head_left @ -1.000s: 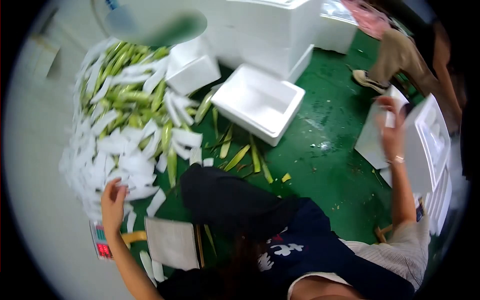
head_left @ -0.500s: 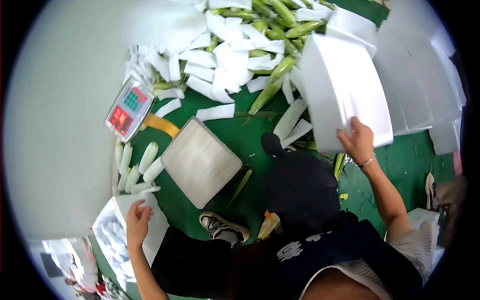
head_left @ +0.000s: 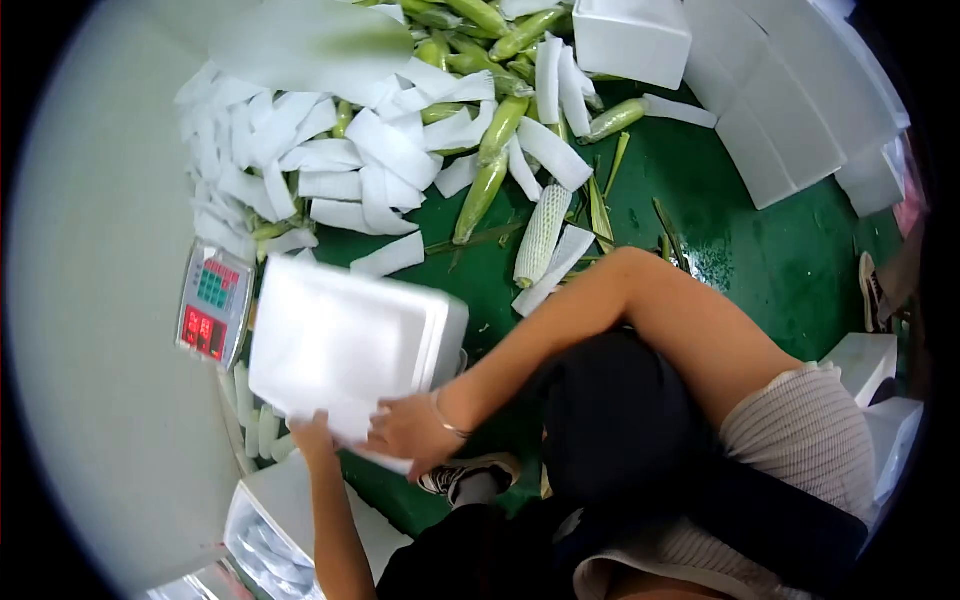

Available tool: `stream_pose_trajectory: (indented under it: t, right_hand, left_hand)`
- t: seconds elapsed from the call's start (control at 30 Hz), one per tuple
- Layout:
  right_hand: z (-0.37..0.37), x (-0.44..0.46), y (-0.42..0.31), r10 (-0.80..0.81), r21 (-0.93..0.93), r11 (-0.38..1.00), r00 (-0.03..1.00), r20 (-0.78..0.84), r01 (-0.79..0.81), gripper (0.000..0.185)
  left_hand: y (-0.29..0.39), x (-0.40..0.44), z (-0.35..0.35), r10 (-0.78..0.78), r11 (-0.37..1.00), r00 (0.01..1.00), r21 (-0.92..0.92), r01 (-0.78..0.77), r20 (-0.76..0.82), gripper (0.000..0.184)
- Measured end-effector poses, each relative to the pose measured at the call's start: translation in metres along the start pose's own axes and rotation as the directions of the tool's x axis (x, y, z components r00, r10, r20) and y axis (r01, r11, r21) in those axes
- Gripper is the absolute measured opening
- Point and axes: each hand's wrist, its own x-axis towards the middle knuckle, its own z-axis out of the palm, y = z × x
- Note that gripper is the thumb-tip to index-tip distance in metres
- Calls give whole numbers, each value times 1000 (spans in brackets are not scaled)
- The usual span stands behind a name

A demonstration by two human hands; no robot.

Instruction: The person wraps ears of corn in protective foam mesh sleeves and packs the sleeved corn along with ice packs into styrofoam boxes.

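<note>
A white foam box sits over the scale's platform, its hollow side facing up. My left hand grips its near edge at the left corner. Further right along that edge, my right hand holds the box too, somewhat blurred, a bracelet on the wrist. The scale's display shows red digits and stands just left of the box. The platform is almost wholly hidden beneath the box.
Green corn ears in film and many white foam strips lie ahead. A net-sleeved ear is nearer. White foam boxes stand at right. Peeled ears lie at left, beside a bag-lined box.
The foam box has moved from the right side over to the scale, carried by my right hand. My left hand, empty before, has come onto the box's near edge.
</note>
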Motion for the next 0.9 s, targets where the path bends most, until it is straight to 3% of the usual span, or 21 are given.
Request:
stream_pose_trajectory:
  t: [0.07, 0.1, 0.13, 0.17, 0.2, 0.23, 0.27, 0.3, 0.33, 0.37, 0.43, 0.5, 0.53, 0.57, 0.63, 0.67, 0.7, 0.77, 0.8, 0.87, 0.9]
  right_hand:
    - [-44, -16, 14, -74, 268, 962, 996, 48, 58, 61]
    - [-41, -40, 47, -66, 220, 967, 959, -275, 129, 56]
    - [-64, -66, 73, 85, 123, 992, 910, -406, -38, 43]
    - [-94, -89, 83, 550, 248, 835, 767, -332, -491, 29]
    - [-107, -120, 103, 742, 281, 639, 476, -473, -716, 21]
    - [-85, -173, 152, 776, 262, 483, 269, -571, -835, 21]
    - [-75, -227, 175, 832, 155, 286, 165, -529, -946, 21]
    - [-71, -266, 181, 892, 215, 78, -28, -451, -973, 27]
    - [-68, -296, 183, 901, 216, 68, -33, -434, -974, 43]
    - [-77, -304, 173, 873, 174, 129, 29, -487, -976, 39]
    - [-100, -302, 179, 791, 80, 191, 105, -603, -978, 38]
    - [-119, -296, 204, 644, -52, 281, 229, -730, -958, 36]
    - [-133, -291, 229, 601, -88, 322, 275, -750, -943, 35]
    - [-145, -289, 257, 627, -178, 206, 270, -731, -962, 35]
    - [-161, -290, 306, 652, -265, 87, 256, -714, -960, 36]
    - [-166, -293, 326, 790, -208, 22, 144, -595, -978, 38]
    - [-164, -298, 335, 895, -157, -59, 17, -445, -986, 40]
    - [-166, -302, 325, 928, -66, -45, -17, -373, -997, 43]
    - [-170, -305, 316, 953, 22, -30, -35, -300, -999, 46]
    - [-171, -333, 273, 769, 98, 179, 77, -635, -979, 46]
    - [-180, -344, 247, 750, 218, 172, -16, -661, -961, 54]
  left_hand:
    - [-58, 43, -30, 67, 997, 998, 23, -67, 0, 49]
    - [-53, 36, -35, 40, 997, 999, 63, -40, 9, 52]
    - [-44, 29, -42, 12, 994, 1000, 111, -13, 17, 54]
    - [-49, 35, -50, -1, 992, 1000, 125, -2, 28, 56]
    - [-52, 37, -55, -7, 991, 999, 133, 2, 39, 56]
    - [-52, 41, -59, -10, 986, 999, 165, 2, 47, 58]
    - [-55, 47, -59, -8, 982, 999, 187, -3, 54, 60]
    - [-73, 59, -63, 181, 904, 983, 393, -170, 9, 62]
    - [-85, 71, -65, 367, 749, 930, 590, -301, 9, 64]
    - [-34, 41, -38, 384, 521, 915, 847, -104, -124, 61]
    - [65, -12, 13, 711, 420, 692, 714, -560, 124, 54]
    - [127, -64, 71, 803, 449, 570, 450, -772, 174, 34]
    - [135, -84, 102, 754, 566, 634, 320, -760, 174, 26]
    - [132, -100, 143, 705, 677, 681, 98, -729, 195, 23]
    - [140, -111, 241, 675, 704, 614, -106, -702, 409, 24]
    - [123, -104, 289, 538, 816, 666, -119, -566, 517, 28]
    - [102, -98, 331, 460, 796, 631, 24, -604, 624, 34]
    - [69, -110, 376, 213, 500, 494, 340, -796, 843, 44]
    - [57, -121, 386, 255, 571, 558, 343, -746, 790, 40]
    - [47, -147, 378, 431, 644, 665, 308, -701, 610, 44]
    - [28, -155, 368, 418, 646, 666, 312, -696, 618, 44]
